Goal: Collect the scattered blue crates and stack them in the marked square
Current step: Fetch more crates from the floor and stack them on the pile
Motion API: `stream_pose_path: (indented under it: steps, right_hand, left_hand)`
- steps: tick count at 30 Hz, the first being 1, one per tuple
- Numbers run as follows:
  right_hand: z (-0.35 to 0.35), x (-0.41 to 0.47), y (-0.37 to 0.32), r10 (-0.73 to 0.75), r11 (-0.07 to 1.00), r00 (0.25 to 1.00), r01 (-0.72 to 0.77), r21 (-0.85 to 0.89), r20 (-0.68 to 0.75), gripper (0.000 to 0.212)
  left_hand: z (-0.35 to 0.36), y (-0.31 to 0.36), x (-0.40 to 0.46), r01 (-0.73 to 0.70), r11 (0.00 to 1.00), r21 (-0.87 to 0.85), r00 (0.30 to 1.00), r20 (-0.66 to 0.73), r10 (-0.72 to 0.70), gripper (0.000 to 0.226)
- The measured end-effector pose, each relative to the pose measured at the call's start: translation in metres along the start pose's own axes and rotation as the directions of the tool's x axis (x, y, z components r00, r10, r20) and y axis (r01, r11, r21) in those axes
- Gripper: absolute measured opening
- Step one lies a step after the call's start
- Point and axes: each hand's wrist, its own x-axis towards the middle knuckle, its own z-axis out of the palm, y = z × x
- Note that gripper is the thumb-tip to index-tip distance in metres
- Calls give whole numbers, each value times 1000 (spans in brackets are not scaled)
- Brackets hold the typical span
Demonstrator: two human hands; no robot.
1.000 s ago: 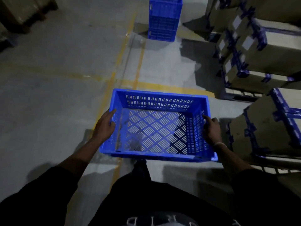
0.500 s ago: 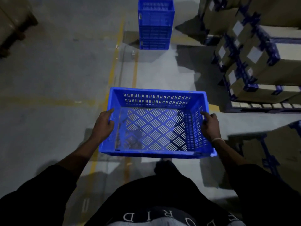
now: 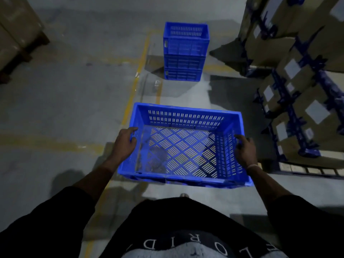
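I carry an empty blue crate with a slotted floor in front of my waist, held level above the concrete. My left hand grips its left wall and my right hand grips its right wall. Straight ahead on the floor stands a stack of three blue crates, inside faded yellow floor lines that mark a square. The held crate is clearly short of the stack, with bare floor between them.
Taped cardboard boxes on pallets line the right side, close to my right arm. More wrapped boxes on a pallet sit at the far left. Open concrete floor lies to the left of the yellow line.
I have walked forward with the crate: the stack and the yellow lines have come nearer and lower in view, and the boxes on the right slid past. Both hands kept their grip.
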Motion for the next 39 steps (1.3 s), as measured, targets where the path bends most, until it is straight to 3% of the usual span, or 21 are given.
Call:
stream_pose_path:
  steps: [7,20,28,39]
  right_hand:
    - [-9,152,-35,-29,1000,1000,29,2,-5,52]
    - [41,459,-118,-84,996,995,85,13,-49,58]
    - [56,612,-165,-44,997,998,47,58,-49,57]
    - [79,869,-185,-14,999,1000,14,39,3,60]
  left_hand:
    - [8,17,151,-6,1000,-5,999,-45,6,46]
    - [22,-13,475,-23,999,-27,999,-44,22,50]
    - [14,-20,653,-105,994,-25,994,-38,104,48]
    - [67,-12,895,-70,997,-19,997,22,70,53]
